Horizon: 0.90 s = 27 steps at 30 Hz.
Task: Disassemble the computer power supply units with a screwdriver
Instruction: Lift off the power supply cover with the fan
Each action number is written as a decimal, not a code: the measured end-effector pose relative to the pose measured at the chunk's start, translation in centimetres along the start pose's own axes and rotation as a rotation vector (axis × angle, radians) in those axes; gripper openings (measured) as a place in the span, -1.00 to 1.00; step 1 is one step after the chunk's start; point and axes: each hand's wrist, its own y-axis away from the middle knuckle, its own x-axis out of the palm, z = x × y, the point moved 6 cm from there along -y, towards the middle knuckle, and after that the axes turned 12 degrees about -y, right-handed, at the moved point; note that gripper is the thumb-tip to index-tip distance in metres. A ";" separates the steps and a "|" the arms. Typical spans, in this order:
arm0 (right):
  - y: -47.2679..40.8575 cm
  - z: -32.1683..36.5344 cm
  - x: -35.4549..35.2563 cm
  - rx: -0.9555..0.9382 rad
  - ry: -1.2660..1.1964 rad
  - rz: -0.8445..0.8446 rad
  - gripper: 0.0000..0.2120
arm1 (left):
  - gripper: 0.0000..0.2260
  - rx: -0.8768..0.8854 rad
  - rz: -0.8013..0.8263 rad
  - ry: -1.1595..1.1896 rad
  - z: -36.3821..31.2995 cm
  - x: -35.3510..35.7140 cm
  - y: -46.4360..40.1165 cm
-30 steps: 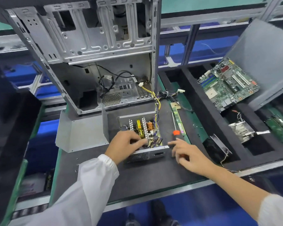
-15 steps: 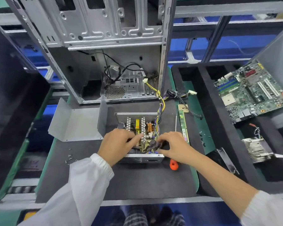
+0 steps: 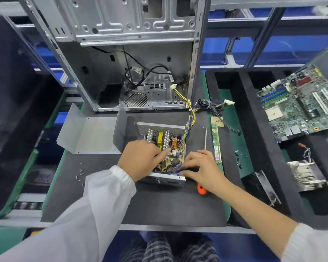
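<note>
**Open PSU on mat, both hands at its near end**

Surroundings: the stripped computer case (image 3: 121, 59) stands open at the far side of the table (image 3: 159, 208), directly behind your work. The removed cover (image 3: 91, 135) lies flat to the left of the unit, its upturned flange just beside the unit's left wall. Loose screws (image 3: 80, 174) are scattered on the mat left of your sleeve. A memory stick (image 3: 216, 144) lies just right of the screwdriver. The motherboard (image 3: 299, 103) sits tilted in the foam tray on the far right, with a heatsink (image 3: 305, 174) nearer to you.

The power supply unit (image 3: 163, 148) rests on the mat, centre, lid off, circuit board exposed. Its cable bundle (image 3: 189, 118) leaves the far right corner towards the case.

Your left hand (image 3: 140, 159) rests over the unit's left side, fingers curled, index extended onto the board. Your right hand (image 3: 203, 169) reaches over the near right corner, fingers (image 3: 186, 172) curled down at the wires there; whether they pinch a wire, I cannot tell.

The screwdriver (image 3: 205, 140) lies on the mat under your right hand, unheld. Long axis runs away from you: orange handle near, shaft tip far.
</note>
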 end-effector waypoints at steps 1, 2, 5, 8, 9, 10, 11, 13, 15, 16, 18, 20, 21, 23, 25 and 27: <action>0.0 0.2 0.0 -0.008 -0.013 -0.015 -0.83 | -0.42 0.006 -0.009 0.002 0.0 -0.1 0.0; 0.0 0.2 0.0 -0.014 -0.024 -0.021 -0.84 | -0.42 0.011 -0.020 0.005 -0.1 -0.2 0.1; 0.1 0.3 -0.1 -0.029 -0.074 -0.034 -0.88 | -0.43 0.011 -0.037 0.008 -0.1 -0.3 0.3; 0.5 0.4 -0.2 -0.030 -0.137 -0.084 -0.95 | -0.44 -0.003 -0.030 0.006 -0.1 -0.3 0.3; 0.6 0.4 -0.3 -0.030 -0.157 -0.105 -0.97 | -0.44 -0.012 -0.026 0.011 -0.1 -0.3 0.3; 0.6 0.5 -0.3 -0.032 -0.173 -0.129 -0.98 | -0.44 -0.020 -0.022 0.022 0.0 -0.3 0.2; 0.6 0.5 -0.4 -0.035 -0.188 -0.152 -0.97 | -0.44 -0.026 -0.019 0.035 0.0 -0.2 0.1; 0.6 0.5 -0.5 -0.035 -0.208 -0.176 -0.96 | -0.43 -0.030 -0.011 0.054 0.2 -0.2 0.0; 0.8 0.8 -0.4 -0.068 -0.181 -0.182 -0.94 | -0.43 -0.031 -0.003 0.036 0.2 -0.1 0.0; 1.0 1.0 -0.4 -0.101 -0.156 -0.180 -0.94 | -0.44 -0.028 0.001 0.015 0.1 -0.1 0.0; 1.2 1.3 -0.4 -0.157 -0.148 -0.195 -0.92 | -0.44 -0.017 0.004 -0.025 -0.1 0.0 -0.1; 0.6 1.0 -1.0 -0.105 -0.290 -0.285 -0.89 | -0.44 -0.006 0.002 -0.061 -0.3 0.0 -0.2; 0.1 0.7 -1.4 -0.060 -0.368 -0.326 -0.87 | -0.44 0.000 0.004 -0.076 -0.3 0.0 -0.2; -0.3 0.6 -1.5 -0.010 -0.395 -0.324 -0.87 | -0.44 0.011 0.006 -0.084 -0.4 0.0 -0.2; -0.4 0.7 -1.4 -0.040 -0.350 -0.254 -0.87 | -0.44 0.003 0.006 -0.083 -0.3 0.0 -0.3; -0.2 0.8 -1.6 -0.043 -0.360 -0.189 -0.87 | -0.44 0.001 0.005 -0.083 -0.3 0.2 -0.3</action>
